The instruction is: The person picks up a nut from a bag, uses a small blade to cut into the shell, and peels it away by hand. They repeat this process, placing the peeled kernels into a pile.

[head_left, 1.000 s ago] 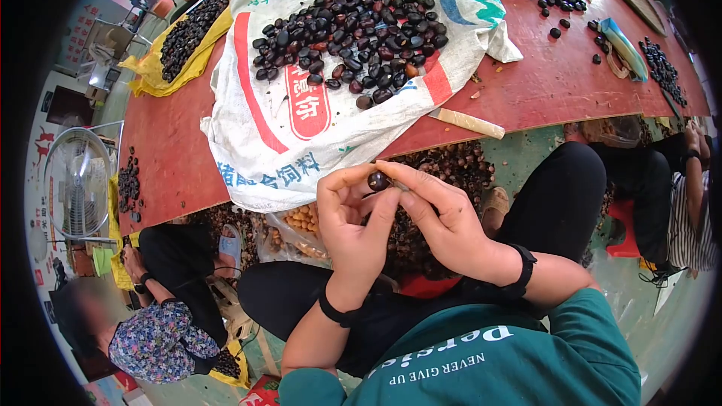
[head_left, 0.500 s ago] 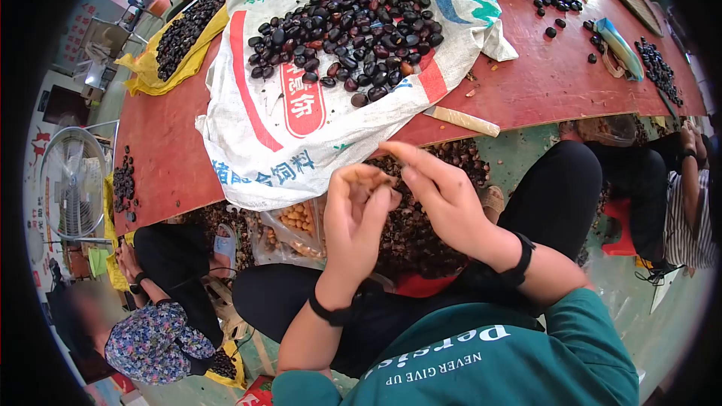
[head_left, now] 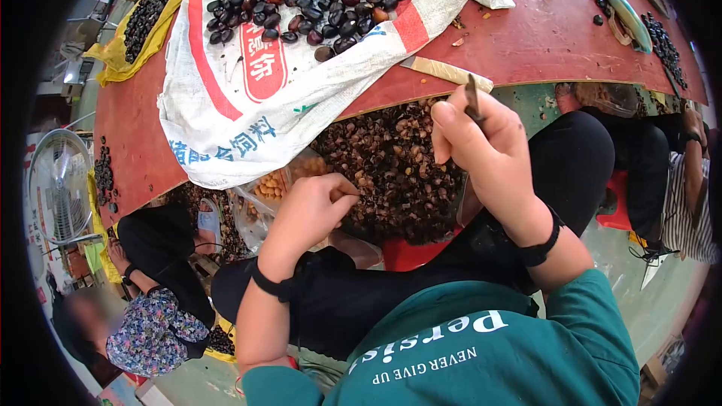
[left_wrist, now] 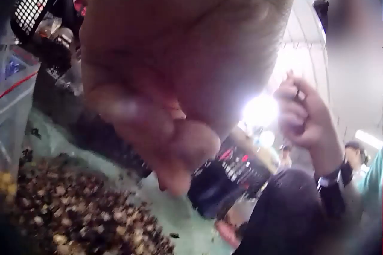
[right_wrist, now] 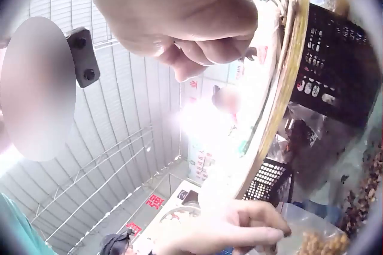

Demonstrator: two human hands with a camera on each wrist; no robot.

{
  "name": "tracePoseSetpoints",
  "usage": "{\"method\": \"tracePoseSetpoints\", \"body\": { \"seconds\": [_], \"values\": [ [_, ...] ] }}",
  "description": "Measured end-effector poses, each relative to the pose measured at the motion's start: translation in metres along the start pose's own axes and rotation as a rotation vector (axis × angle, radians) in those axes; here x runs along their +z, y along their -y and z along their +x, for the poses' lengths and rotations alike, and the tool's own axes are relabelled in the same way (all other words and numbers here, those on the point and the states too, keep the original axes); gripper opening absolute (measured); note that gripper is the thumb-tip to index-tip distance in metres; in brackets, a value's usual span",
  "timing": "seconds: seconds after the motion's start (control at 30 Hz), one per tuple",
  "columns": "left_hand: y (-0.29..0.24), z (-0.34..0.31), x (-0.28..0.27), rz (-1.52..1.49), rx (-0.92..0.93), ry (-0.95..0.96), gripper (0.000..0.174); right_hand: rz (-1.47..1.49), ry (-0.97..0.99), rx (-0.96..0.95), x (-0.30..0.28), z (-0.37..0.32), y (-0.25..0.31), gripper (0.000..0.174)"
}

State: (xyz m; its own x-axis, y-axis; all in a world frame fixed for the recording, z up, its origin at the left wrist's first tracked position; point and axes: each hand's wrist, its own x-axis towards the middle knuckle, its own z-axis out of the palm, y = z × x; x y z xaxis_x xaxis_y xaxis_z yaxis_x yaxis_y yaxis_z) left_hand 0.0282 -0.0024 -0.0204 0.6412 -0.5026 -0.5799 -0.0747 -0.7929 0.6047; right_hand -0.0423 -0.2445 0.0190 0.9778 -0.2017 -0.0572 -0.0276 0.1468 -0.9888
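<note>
Dark blade (head_left: 471,96), clamped in the right hand's (head_left: 489,139) fingers by the table's (head_left: 541,56) near edge, head view! Left hand's (head_left: 310,207) fingers bent near the bag (head_left: 254,219), hold impossible to tell; right wrist view adds a black crate (right_wrist: 326,66).

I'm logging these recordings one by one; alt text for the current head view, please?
The right hand holds a small dark tool, while the left hand is near a clear bag of yellow pieces. Brown husks lie heaped below the edge of a red table, where dark seeds lie on a white sack.
</note>
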Motion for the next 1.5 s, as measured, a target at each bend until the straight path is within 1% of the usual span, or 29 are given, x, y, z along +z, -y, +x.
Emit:
{"method": "tracePoseSetpoints", "body": {
  "seconds": [0.03, 0.07, 0.1, 0.13, 0.2, 0.23, 0.27, 0.33, 0.37, 0.47, 0.5, 0.6, 0.7, 0.73, 0.8, 0.83, 0.9, 0.93, 1.03, 1.13, 1.17, 1.27, 1.3, 1.37, 1.4, 1.43, 1.5],
  "values": [
    [0.004, 0.012, 0.004, 0.220, -0.034, 0.039, 0.027, 0.010, -0.029, -0.065, 0.000, 0.000, -0.003, 0.014],
    [0.018, 0.027, 0.013, 0.298, -0.007, 0.014, 0.026, 0.021, -0.060, -0.132, 0.001, 0.000, -0.006, 0.011],
    [0.038, 0.043, 0.026, 0.377, 0.023, -0.012, 0.026, 0.002, -0.145, -0.180, 0.006, 0.002, -0.005, 0.008],
    [0.057, 0.061, 0.039, 0.455, 0.056, -0.041, 0.025, -0.008, -0.113, -0.155, 0.004, 0.003, -0.003, 0.010],
    [0.083, 0.101, 0.061, 0.471, 0.061, -0.171, 0.027, -0.037, -0.055, -0.111, 0.000, 0.003, 0.001, 0.015],
    [0.093, 0.119, 0.072, 0.476, 0.066, -0.237, 0.028, -0.076, 0.007, -0.162, -0.003, 0.005, 0.000, 0.016],
    [0.102, 0.134, 0.082, 0.471, 0.073, -0.227, 0.030, -0.155, 0.025, -0.202, -0.007, 0.006, -0.002, 0.015],
    [0.118, 0.161, 0.100, 0.460, 0.094, -0.204, 0.033, -0.088, 0.040, -0.176, -0.007, 0.006, -0.004, 0.016],
    [0.128, 0.171, 0.109, 0.424, 0.169, -0.211, 0.031, -0.060, 0.030, -0.118, -0.005, 0.004, -0.003, 0.015],
    [0.149, 0.197, 0.126, 0.515, 0.070, -0.158, 0.031, -0.128, 0.049, -0.117, -0.008, 0.005, -0.009, 0.015],
    [0.148, 0.196, 0.123, 0.502, 0.051, -0.150, 0.032, -0.105, 0.045, -0.086, -0.008, 0.004, -0.009, 0.014],
    [0.128, 0.181, 0.102, 0.388, 0.087, -0.164, 0.036, -0.133, 0.032, -0.115, -0.010, 0.006, -0.012, 0.013],
    [0.116, 0.165, 0.081, 0.050, 0.117, -0.013, 0.039, 0.001, -0.052, -0.106, -0.001, 0.009, -0.010, 0.009],
    [0.096, 0.148, 0.068, -0.228, 0.040, 0.064, 0.039, -0.020, -0.041, -0.110, 0.000, 0.010, -0.010, 0.008],
    [0.031, 0.094, 0.039, -0.779, -0.109, 0.219, 0.041, -0.061, -0.027, -0.121, -0.001, 0.010, -0.012, 0.009],
    [0.015, 0.075, 0.031, -0.884, -0.082, 0.225, 0.040, -0.058, 0.021, -0.051, -0.003, 0.009, -0.007, 0.010],
    [-0.006, 0.043, 0.023, -1.096, -0.021, 0.240, 0.038, -0.085, 0.063, -0.090, -0.006, 0.008, -0.013, 0.010],
    [-0.013, 0.031, 0.020, -1.121, 0.013, 0.215, 0.039, -0.100, 0.088, -0.110, -0.005, 0.007, -0.016, 0.010],
    [-0.023, 0.006, 0.018, -1.204, 0.134, 0.116, 0.038, -0.168, -0.019, -0.284, 0.011, 0.005, -0.017, 0.011],
    [-0.027, -0.004, 0.022, -1.251, 0.286, -0.077, 0.037, -0.213, 0.091, -0.165, 0.012, 0.000, -0.017, 0.011],
    [-0.030, -0.008, 0.021, -1.280, 0.304, -0.079, 0.035, -0.313, 0.133, -0.137, 0.010, 0.000, -0.024, 0.011],
    [-0.035, -0.011, 0.022, -1.280, 0.336, -0.074, 0.035, -0.082, 0.060, -0.109, 0.032, -0.002, -0.036, 0.017],
    [-0.035, -0.011, 0.022, -1.283, 0.338, -0.094, 0.034, -0.148, 0.090, -0.152, 0.032, -0.004, -0.035, 0.023],
    [-0.034, -0.011, 0.024, -1.290, 0.342, -0.135, 0.033, -0.209, 0.103, -0.174, 0.034, -0.006, -0.030, 0.024],
    [-0.035, -0.013, 0.025, -1.220, 0.372, -0.195, 0.032, -0.239, 0.112, -0.181, 0.035, -0.007, -0.028, 0.024],
    [-0.037, -0.015, 0.026, -1.149, 0.400, -0.255, 0.032, -0.307, 0.088, -0.244, 0.036, -0.008, -0.027, 0.025],
    [-0.037, -0.016, 0.028, -1.054, 0.462, -0.356, 0.031, -0.328, 0.104, -0.271, 0.037, -0.009, -0.027, 0.026]
  ]
}}
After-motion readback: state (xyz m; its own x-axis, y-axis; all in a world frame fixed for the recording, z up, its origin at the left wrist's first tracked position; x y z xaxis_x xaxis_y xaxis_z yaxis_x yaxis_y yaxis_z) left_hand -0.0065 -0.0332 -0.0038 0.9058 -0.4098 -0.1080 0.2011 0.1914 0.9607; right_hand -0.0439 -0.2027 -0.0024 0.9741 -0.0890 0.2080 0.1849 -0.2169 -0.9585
